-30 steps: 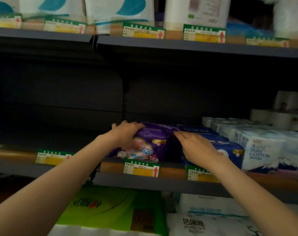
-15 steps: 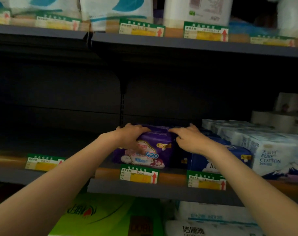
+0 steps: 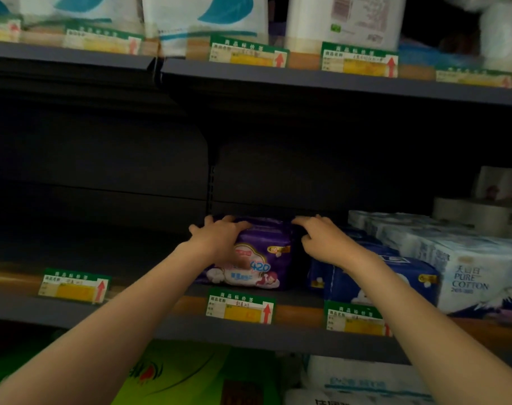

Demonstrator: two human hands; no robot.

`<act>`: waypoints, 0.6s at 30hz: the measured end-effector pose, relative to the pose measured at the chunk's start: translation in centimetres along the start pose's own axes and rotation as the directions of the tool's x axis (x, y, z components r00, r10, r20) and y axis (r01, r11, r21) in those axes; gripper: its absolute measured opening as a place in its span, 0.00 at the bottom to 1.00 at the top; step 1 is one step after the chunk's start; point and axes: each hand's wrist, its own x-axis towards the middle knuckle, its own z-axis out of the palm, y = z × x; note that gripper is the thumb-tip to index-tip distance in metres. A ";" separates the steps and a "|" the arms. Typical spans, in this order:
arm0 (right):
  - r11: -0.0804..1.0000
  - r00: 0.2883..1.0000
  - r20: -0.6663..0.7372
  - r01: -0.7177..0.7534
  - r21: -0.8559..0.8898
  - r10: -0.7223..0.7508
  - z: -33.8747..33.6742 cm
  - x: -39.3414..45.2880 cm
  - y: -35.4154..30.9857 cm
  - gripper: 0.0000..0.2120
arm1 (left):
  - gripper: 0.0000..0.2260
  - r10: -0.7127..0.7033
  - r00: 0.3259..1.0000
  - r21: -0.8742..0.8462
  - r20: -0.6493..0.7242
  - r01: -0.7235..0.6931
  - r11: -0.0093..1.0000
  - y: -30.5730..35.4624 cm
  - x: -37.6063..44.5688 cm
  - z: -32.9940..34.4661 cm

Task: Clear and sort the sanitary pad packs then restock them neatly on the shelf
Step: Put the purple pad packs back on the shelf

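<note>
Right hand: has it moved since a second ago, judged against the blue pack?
Yes. The right hand has shifted left, off the blue pack, and now reaches toward the right top edge of the purple pack.

Both bare forearms reached forward and up, converging toward the middle. The left hand (image 3: 219,236) lay palm down with fingers spread and curled over at the tips. The right hand (image 3: 322,239) was cupped, fingers bent, thumb tucked beneath.

Glossy plastic film wraps the purple pad pack (image 3: 260,255) at frame centre — the grey shelf edge (image 3: 278,336) below looks matt painted metal, price tags (image 3: 240,306) paper.
</note>
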 end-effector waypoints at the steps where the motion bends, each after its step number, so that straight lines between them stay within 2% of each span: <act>1: 0.999 0.998 -0.029 0.052 -0.010 -0.052 0.0 -0.3 -0.3 0.25 | 0.40 0.017 1.000 0.005 -0.024 -0.017 1.000 0.3 0.3 0.3; 3: 0.979 0.989 0.025 0.151 -0.135 -0.149 0.3 -0.2 -1.0 0.30 | 0.39 0.052 0.996 0.002 -0.066 -0.052 0.999 1.0 1.0 0.9; 4: 0.963 0.985 0.083 0.163 -0.215 -0.149 0.7 0.0 -1.3 0.34 | 0.39 0.068 0.993 0.000 -0.092 -0.068 0.998 1.4 1.3 1.1; 6: 0.921 0.983 0.153 0.147 -0.361 -0.097 1.6 1.1 -1.6 0.42 | 0.39 0.088 0.983 -0.019 -0.159 -0.092 0.996 1.7 1.7 1.5; 9: 0.887 0.994 0.105 0.072 -0.456 -0.027 3.2 3.1 -1.4 0.47 | 0.41 0.081 0.971 -0.047 -0.225 -0.094 0.994 0.5 1.8 1.9; 13: 0.885 0.994 0.075 -0.038 -0.465 0.082 4.3 5.5 -1.0 0.43 | 0.35 -0.023 0.980 0.017 -0.197 0.027 1.000 -1.4 1.5 2.6; 18: 0.809 0.972 0.052 -0.159 -0.566 0.227 4.9 7.7 -1.4 0.35 | 0.29 0.017 0.984 0.105 -0.179 0.002 0.994 -2.1 0.6 2.8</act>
